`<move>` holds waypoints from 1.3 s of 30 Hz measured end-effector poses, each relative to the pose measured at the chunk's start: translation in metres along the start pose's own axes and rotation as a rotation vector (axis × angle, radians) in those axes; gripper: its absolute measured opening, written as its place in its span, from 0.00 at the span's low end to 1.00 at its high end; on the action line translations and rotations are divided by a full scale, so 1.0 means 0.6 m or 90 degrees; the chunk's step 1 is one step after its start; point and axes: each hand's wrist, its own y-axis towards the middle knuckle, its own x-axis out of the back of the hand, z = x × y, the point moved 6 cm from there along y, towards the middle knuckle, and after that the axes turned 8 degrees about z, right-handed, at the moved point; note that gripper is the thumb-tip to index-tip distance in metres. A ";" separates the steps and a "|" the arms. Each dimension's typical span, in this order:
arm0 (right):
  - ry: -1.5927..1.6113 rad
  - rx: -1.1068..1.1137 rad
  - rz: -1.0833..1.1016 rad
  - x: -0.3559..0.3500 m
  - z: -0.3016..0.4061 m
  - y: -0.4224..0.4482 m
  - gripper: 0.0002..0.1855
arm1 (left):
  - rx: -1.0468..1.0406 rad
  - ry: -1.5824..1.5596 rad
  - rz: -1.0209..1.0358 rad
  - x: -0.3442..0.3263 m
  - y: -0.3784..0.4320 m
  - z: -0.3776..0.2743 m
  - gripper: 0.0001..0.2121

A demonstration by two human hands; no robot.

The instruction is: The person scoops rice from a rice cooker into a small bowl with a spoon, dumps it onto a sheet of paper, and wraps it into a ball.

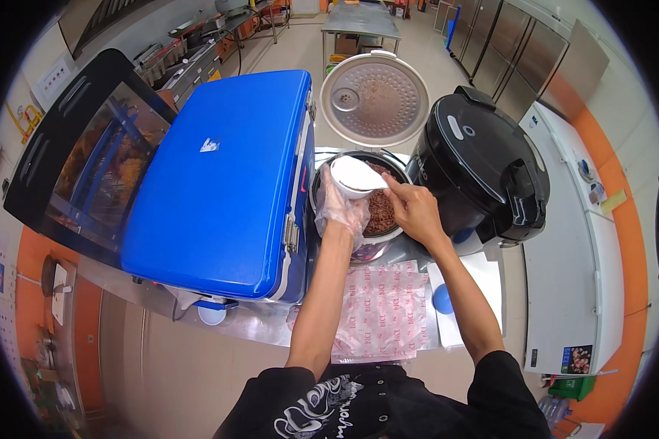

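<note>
Over the open rice cooker (381,238) my left hand (338,206), in a clear plastic glove, holds a small white bowl (356,192). My bare right hand (414,211) grips the handle of a white rice paddle (354,171), whose blade lies over the bowl's mouth and hides what is inside. Reddish-brown cooked rice (381,214) fills part of the pot beneath. The cooker's raised lid (376,101) has bits stuck to its inner face. Printed wrapping sheets (381,313) lie on the steel table between my forearms.
A large blue cooler box (219,181) stands left of the cooker, beside a glass-fronted display case (110,164). To the right is a closed black cooker (483,164). A white sheet or board (472,302) with a round blue thing (443,299) lies near my right forearm.
</note>
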 end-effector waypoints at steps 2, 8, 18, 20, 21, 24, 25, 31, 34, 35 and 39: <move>-0.012 0.001 0.009 0.006 -0.004 -0.001 0.16 | -0.008 0.006 -0.015 -0.001 -0.006 0.003 0.27; 0.110 -0.066 -0.002 0.008 -0.019 -0.013 0.16 | -0.041 0.000 0.011 0.012 -0.004 -0.013 0.25; -0.418 0.065 0.083 -0.012 -0.071 0.005 0.23 | -0.080 -0.079 -0.046 0.007 -0.200 -0.017 0.26; -0.397 0.098 0.120 -0.047 -0.063 0.008 0.23 | -0.053 -0.057 -0.089 0.022 -0.232 -0.011 0.25; -0.384 0.117 0.140 -0.067 -0.054 0.008 0.22 | -0.043 -0.046 -0.113 0.028 -0.244 -0.011 0.25; -0.359 0.113 0.163 -0.097 -0.041 0.003 0.22 | -0.054 -0.012 -0.157 0.037 -0.255 -0.015 0.26; -0.351 0.117 0.166 -0.101 -0.034 0.004 0.21 | -0.059 -0.003 -0.163 0.037 -0.256 -0.017 0.26; -0.158 -0.067 0.153 -0.113 -0.054 0.020 0.14 | -0.066 0.034 -0.169 0.029 -0.257 -0.013 0.30; -0.090 -0.129 0.146 -0.141 -0.048 0.030 0.14 | -0.084 0.039 -0.142 0.045 -0.245 -0.011 0.30; -0.074 -0.147 0.148 -0.145 -0.046 0.033 0.15 | -0.095 0.040 -0.141 0.051 -0.241 -0.010 0.30; 0.000 -0.214 0.122 -0.110 -0.069 0.018 0.17 | -0.121 0.062 -0.150 0.043 -0.224 -0.010 0.31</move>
